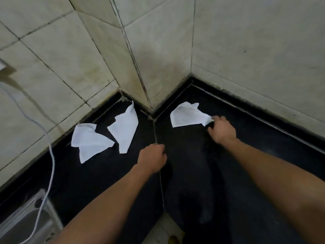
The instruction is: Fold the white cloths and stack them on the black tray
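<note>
You are at the very start: all three cloths lie crumpled and unfolded on the black tabletop (246, 155), and none is stacked. Your right hand (222, 130) has its fingertips closed on the near corner of the right cloth (186, 115), pinching it while the rest lies flat near the tiled corner. Your left hand (152, 156) rests knuckles-down on the tabletop with its fingers curled under, and nothing shows in it. The middle cloth (124, 127) and left cloth (89, 140) lie just beside each other against the wall, untouched. Next you likely need to draw the pinched cloth toward you and spread it flat, bringing the left hand over for the opposite corner. No separate tray can be made out.
</note>
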The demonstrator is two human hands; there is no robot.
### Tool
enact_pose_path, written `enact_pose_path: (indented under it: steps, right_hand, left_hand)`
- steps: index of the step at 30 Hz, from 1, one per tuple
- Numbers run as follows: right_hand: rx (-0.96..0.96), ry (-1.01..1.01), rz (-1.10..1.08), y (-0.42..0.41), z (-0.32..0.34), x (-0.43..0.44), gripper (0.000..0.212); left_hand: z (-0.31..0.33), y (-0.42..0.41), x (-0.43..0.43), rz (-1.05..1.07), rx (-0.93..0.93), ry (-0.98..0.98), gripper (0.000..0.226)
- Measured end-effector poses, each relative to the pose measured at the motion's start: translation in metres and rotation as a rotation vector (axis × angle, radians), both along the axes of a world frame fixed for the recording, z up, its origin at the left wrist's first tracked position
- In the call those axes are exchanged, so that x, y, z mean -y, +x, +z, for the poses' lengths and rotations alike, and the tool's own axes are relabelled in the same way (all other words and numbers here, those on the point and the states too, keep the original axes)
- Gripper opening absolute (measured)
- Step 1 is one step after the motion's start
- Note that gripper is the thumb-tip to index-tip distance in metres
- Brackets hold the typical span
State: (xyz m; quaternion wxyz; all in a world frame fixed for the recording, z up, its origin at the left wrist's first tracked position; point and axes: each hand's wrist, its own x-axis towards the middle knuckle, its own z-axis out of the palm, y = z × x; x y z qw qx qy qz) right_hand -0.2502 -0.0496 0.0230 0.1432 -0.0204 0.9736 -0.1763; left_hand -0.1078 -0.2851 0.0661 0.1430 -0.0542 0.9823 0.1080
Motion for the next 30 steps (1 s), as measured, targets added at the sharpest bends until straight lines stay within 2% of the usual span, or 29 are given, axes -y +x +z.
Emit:
enact_pose_path:
  steps: [3,5,9,11,15,22,24,30]
  right_hand:
    - [0.012,-0.036,-0.124,-0.032,-0.022,0.012,0.064]
    - [0.054,-0.069,-0.187,-0.044,-0.033,0.016,0.063]
    - [0.083,-0.201,-0.258,-0.049,-0.047,0.027,0.028]
    - [0.089,-0.274,-0.263,-0.037,-0.046,0.029,0.019]
    - [0.094,-0.312,-0.215,0.011,-0.034,0.016,0.016]
    - [0.126,-0.237,-0.160,0.125,-0.028,-0.016,0.010]
    - [0.110,-0.206,-0.132,0.162,-0.031,-0.024,0.010]
    - [0.136,-0.085,-0.101,0.244,-0.037,-0.037,0.026]
  left_hand:
    - [-0.014,-0.024,0.006,0.007,0.008,0.028,0.022]
    - [-0.021,-0.033,0.007,0.005,-0.002,0.045,0.021]
    - [-0.037,-0.047,0.014,0.005,0.015,0.080,0.022]
    - [-0.043,-0.052,0.018,0.007,0.019,0.109,0.021]
    - [-0.046,-0.055,0.018,-0.015,0.055,0.164,0.018]
    - [-0.051,-0.035,0.003,-0.110,0.080,0.205,0.017]
    - [-0.055,-0.026,-0.006,-0.149,0.078,0.210,0.024]
    - [-0.067,-0.009,-0.031,-0.351,0.038,0.159,0.052]
